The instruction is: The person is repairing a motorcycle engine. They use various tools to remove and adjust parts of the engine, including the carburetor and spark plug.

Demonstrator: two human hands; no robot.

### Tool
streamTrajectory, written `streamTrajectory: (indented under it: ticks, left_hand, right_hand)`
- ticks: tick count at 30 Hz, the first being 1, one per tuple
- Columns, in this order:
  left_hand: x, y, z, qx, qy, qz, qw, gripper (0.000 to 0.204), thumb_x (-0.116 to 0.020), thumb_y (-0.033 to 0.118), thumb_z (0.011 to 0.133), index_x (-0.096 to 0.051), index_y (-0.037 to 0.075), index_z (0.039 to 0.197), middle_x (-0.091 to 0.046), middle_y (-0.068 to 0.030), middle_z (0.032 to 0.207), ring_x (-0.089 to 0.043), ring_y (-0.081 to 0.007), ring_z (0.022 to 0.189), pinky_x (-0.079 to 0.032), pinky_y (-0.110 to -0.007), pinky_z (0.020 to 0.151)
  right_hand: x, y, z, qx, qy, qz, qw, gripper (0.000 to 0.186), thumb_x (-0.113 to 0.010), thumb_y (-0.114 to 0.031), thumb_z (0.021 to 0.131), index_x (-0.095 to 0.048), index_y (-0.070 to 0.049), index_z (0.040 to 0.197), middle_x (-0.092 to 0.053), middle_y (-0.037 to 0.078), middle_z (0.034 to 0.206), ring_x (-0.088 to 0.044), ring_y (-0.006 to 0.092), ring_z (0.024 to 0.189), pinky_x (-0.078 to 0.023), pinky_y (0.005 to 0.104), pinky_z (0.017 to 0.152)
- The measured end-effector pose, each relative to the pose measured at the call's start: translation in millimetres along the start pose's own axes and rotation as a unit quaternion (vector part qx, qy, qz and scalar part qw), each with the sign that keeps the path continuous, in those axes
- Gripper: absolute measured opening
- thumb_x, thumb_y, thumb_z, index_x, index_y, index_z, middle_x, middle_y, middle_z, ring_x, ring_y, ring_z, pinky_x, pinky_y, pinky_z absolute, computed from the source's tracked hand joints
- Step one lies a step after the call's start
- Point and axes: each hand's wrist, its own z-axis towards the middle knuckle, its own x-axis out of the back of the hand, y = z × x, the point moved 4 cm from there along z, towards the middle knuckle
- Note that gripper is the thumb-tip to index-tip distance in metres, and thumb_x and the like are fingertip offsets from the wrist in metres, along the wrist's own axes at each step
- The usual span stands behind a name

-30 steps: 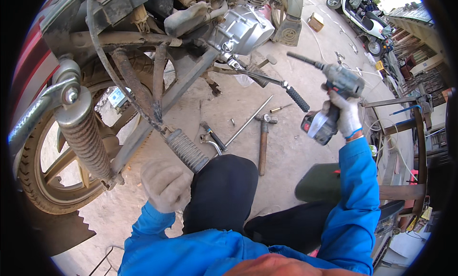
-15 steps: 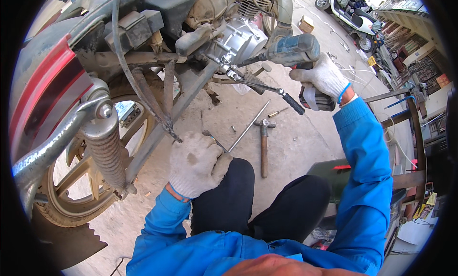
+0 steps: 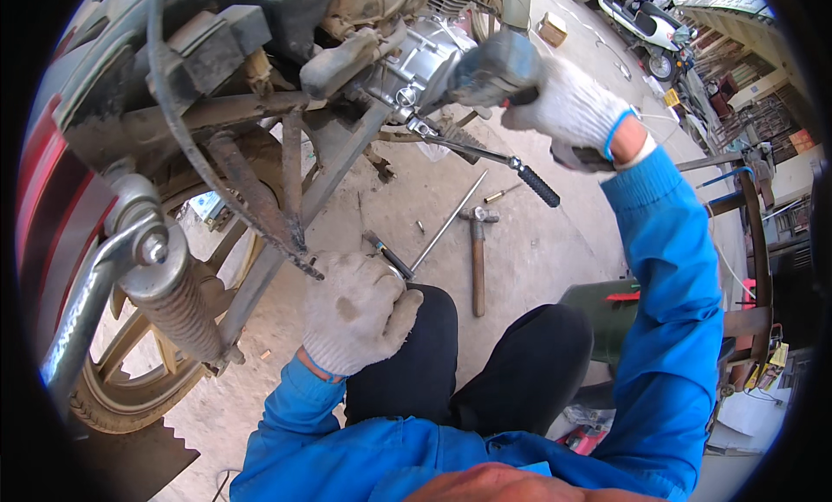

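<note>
In a white knit glove, my right hand (image 3: 572, 112) grips a blue-and-black cordless impact wrench (image 3: 498, 67). The tool's nose points left at the silver engine cover (image 3: 426, 55) of a motorcycle. The glove and tool body hide its tip, so contact with the cover cannot be told. A kick-start lever (image 3: 485, 153) with a black rubber pedal sticks out just below. My left hand (image 3: 354, 311), also gloved, rests by my left knee with its fingers curled; whatever they hold, if anything, is hidden. Beside it are the end of a rusty frame bar and a dark-handled tool (image 3: 389, 255).
On the concrete floor lie a hammer (image 3: 477, 259), a long metal rod (image 3: 451, 218) and small metal pieces. A coil-spring shock absorber (image 3: 178, 307) and rear wheel (image 3: 147, 394) stand at left. A dark green container (image 3: 604, 320) is beside my right knee; a white scooter (image 3: 637, 21) stands far right.
My right hand has moved the impact wrench left and slightly up, closer to the engine cover. My left hand stays curled by the knee. The whole view has shifted a little.
</note>
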Motion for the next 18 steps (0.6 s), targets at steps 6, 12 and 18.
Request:
streamTrajectory:
  ticks: [6,12,18]
  left_hand:
    - [-0.1,0.5,0.2,0.012,-0.02,-0.006,1.0,0.02,-0.085,0.022,0.083,-0.067,0.012,0.083,-0.07,-0.0041,0.087,-0.066,-0.029,0.084,-0.046,-0.049,0.085]
    - [0.1,-1.3,-0.2,-0.001,-0.035,-0.02,0.999,0.02,-0.085,0.023,0.084,-0.067,0.014,0.088,-0.071,-0.0031,0.095,-0.065,-0.0283,0.088,-0.045,-0.05,0.086]
    - [0.7,-0.5,0.8,-0.003,-0.038,-0.013,0.999,0.017,-0.085,0.013,0.076,-0.069,0.011,0.081,-0.065,-0.004,0.085,-0.064,-0.0291,0.082,-0.046,-0.047,0.077]
  right_hand:
    - [5.5,-60.6,41.6,0.085,-0.048,-0.197,0.976,0.032,-0.084,-0.02,0.077,-0.081,0.003,0.099,-0.074,0.022,0.079,-0.076,0.0341,0.071,-0.065,0.0433,0.072]
    - [15.2,-82.1,49.2,0.057,-0.102,-0.305,0.945,0.036,-0.083,-0.023,0.084,-0.081,0.001,0.11,-0.08,0.019,0.09,-0.079,0.0279,0.079,-0.064,0.0406,0.074]
    - [16.9,-71.2,47.3,0.057,-0.103,-0.28,0.953,0.036,-0.083,-0.023,0.084,-0.081,0.001,0.11,-0.08,0.019,0.09,-0.079,0.0278,0.079,-0.064,0.0406,0.074]
